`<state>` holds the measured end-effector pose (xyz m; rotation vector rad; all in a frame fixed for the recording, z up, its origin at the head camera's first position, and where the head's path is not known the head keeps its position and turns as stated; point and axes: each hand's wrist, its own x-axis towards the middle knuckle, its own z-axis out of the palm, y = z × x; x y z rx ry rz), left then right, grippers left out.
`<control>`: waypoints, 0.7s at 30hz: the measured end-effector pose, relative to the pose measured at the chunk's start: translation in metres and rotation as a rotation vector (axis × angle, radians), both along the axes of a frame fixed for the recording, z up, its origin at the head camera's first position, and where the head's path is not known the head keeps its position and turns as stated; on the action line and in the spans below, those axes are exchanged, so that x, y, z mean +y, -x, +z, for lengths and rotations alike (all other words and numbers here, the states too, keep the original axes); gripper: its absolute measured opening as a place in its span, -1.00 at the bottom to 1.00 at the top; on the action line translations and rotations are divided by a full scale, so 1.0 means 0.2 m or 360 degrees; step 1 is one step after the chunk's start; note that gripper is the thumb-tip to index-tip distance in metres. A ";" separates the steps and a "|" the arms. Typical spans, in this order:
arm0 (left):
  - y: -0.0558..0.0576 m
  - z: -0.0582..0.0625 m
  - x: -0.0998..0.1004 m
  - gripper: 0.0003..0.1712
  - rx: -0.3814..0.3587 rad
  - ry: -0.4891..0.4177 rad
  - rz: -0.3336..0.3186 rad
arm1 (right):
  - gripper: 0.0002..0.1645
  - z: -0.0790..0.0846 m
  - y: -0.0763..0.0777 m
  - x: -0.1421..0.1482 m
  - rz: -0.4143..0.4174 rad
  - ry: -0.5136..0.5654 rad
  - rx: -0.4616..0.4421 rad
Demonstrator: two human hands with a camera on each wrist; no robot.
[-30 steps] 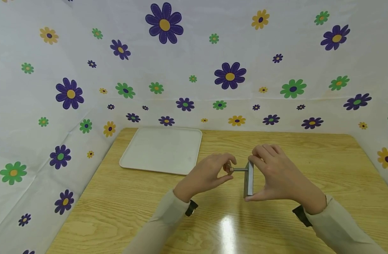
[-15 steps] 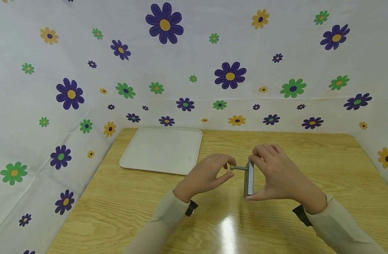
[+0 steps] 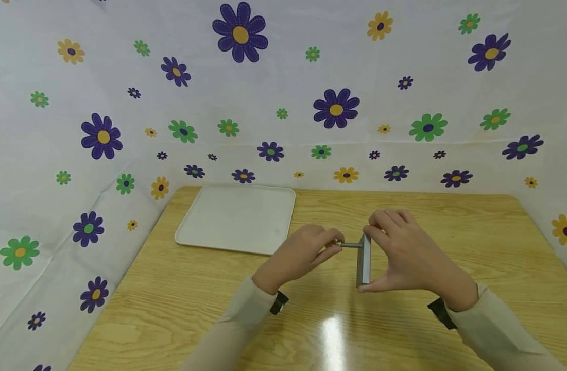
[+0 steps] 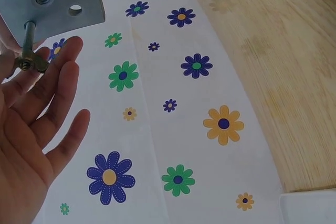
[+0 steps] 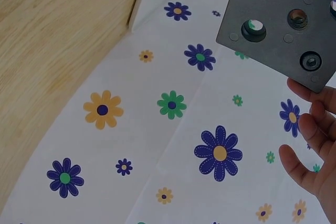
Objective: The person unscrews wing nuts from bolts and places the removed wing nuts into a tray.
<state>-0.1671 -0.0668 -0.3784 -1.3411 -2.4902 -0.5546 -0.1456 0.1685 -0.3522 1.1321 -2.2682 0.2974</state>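
My right hand (image 3: 406, 255) grips a grey square metal plate (image 3: 364, 262) by its edges, holding it upright above the table. Several round holes pierce the plate, as the left wrist view shows. A bolt (image 3: 351, 245) sticks out of one corner hole toward the left; its socket head (image 5: 311, 61) sits in the plate's other face. On the bolt's threaded end is a brass-coloured wing nut (image 4: 27, 62). My left hand (image 3: 306, 250) pinches this nut between thumb and index finger, which mostly hide it in the head view. The left hand's other fingers are spread loosely.
A white tray (image 3: 237, 219) lies at the back left of the wooden table (image 3: 181, 309). Flower-printed white cloth (image 3: 283, 77) hangs behind and along the sides of the table.
My left fingers shift about the wing nut and now close on it, with thumb and index finger nearer together. The right hand and the plate stay nearly still.
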 end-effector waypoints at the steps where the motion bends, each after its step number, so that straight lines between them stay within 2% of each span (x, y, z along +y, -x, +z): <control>1: 0.00 0.00 0.00 -0.80 0.0001 0.0005 0.0001 | 0.08 0.00 0.00 0.00 -0.0001 -0.0003 -0.0002; 11: 0.00 0.01 0.01 -0.81 -0.0016 0.0018 0.0020 | 0.08 0.00 0.01 0.00 0.0008 0.0004 0.0009; 21: 0.01 0.02 0.02 -0.84 0.0093 -0.0091 -0.0002 | 0.07 0.01 0.01 0.01 0.0007 -0.0009 -0.0013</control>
